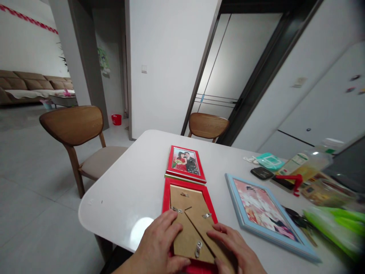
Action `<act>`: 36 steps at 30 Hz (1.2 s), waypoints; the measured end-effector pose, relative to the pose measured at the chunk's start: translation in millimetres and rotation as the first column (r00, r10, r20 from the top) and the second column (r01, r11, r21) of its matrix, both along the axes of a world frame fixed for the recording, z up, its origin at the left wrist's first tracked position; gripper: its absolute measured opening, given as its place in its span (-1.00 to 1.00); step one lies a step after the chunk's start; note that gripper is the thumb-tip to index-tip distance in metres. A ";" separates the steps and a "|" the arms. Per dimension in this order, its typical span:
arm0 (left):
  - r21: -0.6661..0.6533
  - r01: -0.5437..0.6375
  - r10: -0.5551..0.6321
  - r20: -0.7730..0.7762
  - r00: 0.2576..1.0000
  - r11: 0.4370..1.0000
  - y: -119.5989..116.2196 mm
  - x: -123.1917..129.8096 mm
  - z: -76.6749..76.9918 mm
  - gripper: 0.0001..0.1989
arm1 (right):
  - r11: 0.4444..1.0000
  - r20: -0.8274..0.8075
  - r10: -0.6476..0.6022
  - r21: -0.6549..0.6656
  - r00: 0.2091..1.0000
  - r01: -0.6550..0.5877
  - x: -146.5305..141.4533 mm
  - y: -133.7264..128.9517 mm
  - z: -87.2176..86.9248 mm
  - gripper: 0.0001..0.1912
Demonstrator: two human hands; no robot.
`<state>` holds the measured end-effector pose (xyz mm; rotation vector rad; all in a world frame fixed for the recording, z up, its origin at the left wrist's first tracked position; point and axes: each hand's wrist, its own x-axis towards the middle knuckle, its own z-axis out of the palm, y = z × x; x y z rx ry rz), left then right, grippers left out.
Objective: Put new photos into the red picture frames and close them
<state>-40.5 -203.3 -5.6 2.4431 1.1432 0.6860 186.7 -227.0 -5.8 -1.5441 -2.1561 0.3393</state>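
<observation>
A red picture frame (166, 195) lies face down on the white table (122, 190). Its brown backing board (189, 224) has several metal clips and a stand cut into it. My left hand (162, 239) rests on the board's left edge, fingers curled around that side. On the right side, my right hand (234, 247) presses with its fingers on the board's lower right part. Just beyond lies another red frame (185, 161), face up, with a picture of a couple. To the right is a light blue frame (268, 213), picture side up.
Along the table's right side are a teal packet (270, 161), a black oval object (261, 173), an oil bottle (305, 165), a red object (296, 180), black scissors (296, 217) and a green bag (339, 224). Wooden chairs (75, 125) stand past the table's edges.
</observation>
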 end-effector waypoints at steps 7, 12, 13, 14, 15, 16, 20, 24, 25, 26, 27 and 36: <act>-0.124 -0.056 0.040 -0.128 0.991 0.991 8.6 -3.1 4.7 -0.47 | 0.990 0.044 -0.001 0.138 0.999 -0.005 -5.1 7.8 -31.9 -0.55; -0.155 -0.056 0.033 -0.145 0.989 0.986 7.5 -4.1 9.5 -0.52 | 0.985 0.082 -0.001 0.169 0.997 -0.013 -2.3 6.1 -30.4 -0.61; -0.147 -0.057 0.038 -0.134 0.990 0.987 7.2 -3.5 8.7 -0.57 | 0.986 0.092 -0.002 0.167 0.996 -0.013 -3.3 5.8 -30.0 -0.61; -0.137 -0.056 0.040 -0.122 0.992 0.989 6.9 -2.9 7.7 -0.61 | 0.985 0.100 -0.004 0.173 0.995 -0.014 -4.8 5.4 -30.2 -0.61; -0.128 -0.052 0.038 -0.110 0.993 0.990 6.3 -2.4 6.7 -0.66 | 0.982 0.107 -0.004 0.187 0.994 -0.016 -6.7 4.8 -31.0 -0.61; -0.124 -0.043 0.030 -0.100 0.995 0.991 5.4 -2.0 5.7 -0.70 | 0.977 0.114 -0.005 0.210 0.993 -0.019 -8.7 3.9 -32.2 -0.61; -0.157 0.030 -0.046 -0.096 0.994 0.987 -0.6 -2.4 2.6 -0.69 | 0.950 0.138 -0.048 0.311 0.989 0.003 -15.9 -0.8 -35.8 -0.63; -0.183 0.053 -0.075 -0.114 0.991 0.982 -3.7 -5.3 -1.0 -0.58 | 0.936 0.234 -0.016 0.346 0.972 -0.068 -22.6 -2.8 -29.0 -0.66; -0.178 0.051 -0.072 -0.110 0.991 0.983 -3.7 -5.9 -1.7 -0.63 | 0.936 0.265 0.024 0.333 0.964 -0.115 -24.5 -2.6 -26.0 -0.66; -0.172 0.051 -0.069 -0.101 0.993 0.984 -3.5 -6.4 -2.1 -0.67 | 0.938 0.292 0.072 0.306 0.954 -0.165 -26.4 -2.1 -22.8 -0.66; -0.168 0.052 -0.068 -0.092 0.993 0.984 -3.4 -6.6 -2.2 -0.71 | 0.939 0.311 0.120 0.271 0.943 -0.209 -28.2 -1.5 -19.7 -0.66; -0.189 0.050 -0.078 -0.144 0.987 0.981 -4.4 -5.3 6.3 -0.76 | 0.927 0.268 0.267 0.191 0.926 -0.323 -32.4 -1.1 -8.4 -0.74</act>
